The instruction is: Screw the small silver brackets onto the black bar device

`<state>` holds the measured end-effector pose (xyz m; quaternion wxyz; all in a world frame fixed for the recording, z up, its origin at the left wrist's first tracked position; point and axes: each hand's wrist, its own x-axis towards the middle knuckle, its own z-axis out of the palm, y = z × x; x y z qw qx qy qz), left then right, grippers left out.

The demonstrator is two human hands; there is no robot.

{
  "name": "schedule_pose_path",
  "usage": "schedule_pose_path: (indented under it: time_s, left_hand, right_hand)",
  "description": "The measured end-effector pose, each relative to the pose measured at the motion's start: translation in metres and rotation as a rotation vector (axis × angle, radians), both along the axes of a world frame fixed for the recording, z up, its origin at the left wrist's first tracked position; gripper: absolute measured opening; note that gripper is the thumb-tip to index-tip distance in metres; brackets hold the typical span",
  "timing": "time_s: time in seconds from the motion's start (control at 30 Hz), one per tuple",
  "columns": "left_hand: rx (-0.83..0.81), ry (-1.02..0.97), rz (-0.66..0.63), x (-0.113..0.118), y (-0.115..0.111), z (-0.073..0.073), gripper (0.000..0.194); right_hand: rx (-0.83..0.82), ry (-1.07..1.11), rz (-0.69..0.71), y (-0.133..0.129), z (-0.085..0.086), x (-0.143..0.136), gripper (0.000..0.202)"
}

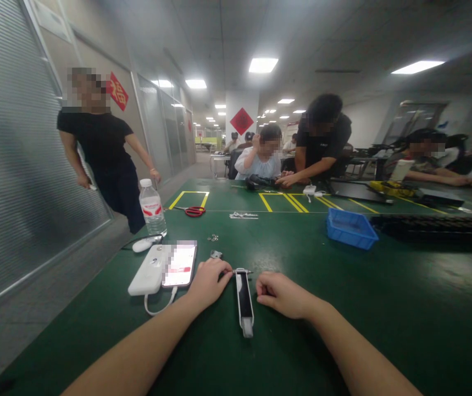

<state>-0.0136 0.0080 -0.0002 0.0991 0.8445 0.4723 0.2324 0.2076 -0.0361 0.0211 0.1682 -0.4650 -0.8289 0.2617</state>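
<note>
A long, narrow white-framed part (253, 302) with a dark inside lies on the green table, its grey-white end towards me. Across its far end runs a thin metal rod (249, 271). My left hand (207, 283) is closed, with thumb and forefinger pinched at the rod's left end. To the right of the part, my right hand (283, 295) rests on the table with its fingers curled in. Whatever those fingers hold, if anything, is hidden. Just beyond my left hand sits a small grey metal piece (216, 254).
A white power bank (147, 272), a cabled phone (183, 264) and a water bottle (152, 209) stand left. Small metal bits (213, 237), red-handled scissors (195, 210), white strips (244, 216) and a blue bin (350, 228) lie farther off. Other people are across the table and at left.
</note>
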Motion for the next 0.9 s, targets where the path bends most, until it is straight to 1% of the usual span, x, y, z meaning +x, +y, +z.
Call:
schedule_pose_path:
  time_s: [0.17, 0.33, 0.4, 0.5, 0.63, 0.77, 0.9]
  left_hand:
    - [-0.015, 0.002, 0.0, 0.0, -0.001, 0.001, 0.011]
    - [-0.016, 0.001, -0.007, 0.001, -0.002, 0.003, 0.011]
    - [-0.019, 0.006, -0.007, 0.001, -0.002, 0.004, 0.012]
    - [-0.013, 0.001, -0.01, 0.001, -0.002, 0.004, 0.013]
    - [-0.009, -0.004, -0.014, 0.0, -0.001, 0.002, 0.012]
    - [-0.005, -0.008, -0.029, 0.001, 0.0, 0.001, 0.011]
    - [-0.007, -0.009, -0.045, 0.002, -0.002, 0.004, 0.009]
  right_hand:
    - [0.047, 0.029, -0.043, 0.003, -0.004, 0.003, 0.007]
    - [0.026, 0.065, -0.131, 0.006, -0.006, 0.006, 0.007]
    - [0.035, 0.081, -0.177, 0.008, -0.008, 0.008, 0.01]
    - [0.095, 0.084, -0.262, 0.012, -0.012, 0.011, 0.017]
    - [0.145, 0.106, -0.373, 0.018, -0.02, 0.015, 0.018]
    - [0.124, 0.175, -0.445, 0.022, -0.024, 0.016, 0.018]
    - [0.086, 0.223, -0.49, 0.021, -0.024, 0.014, 0.018]
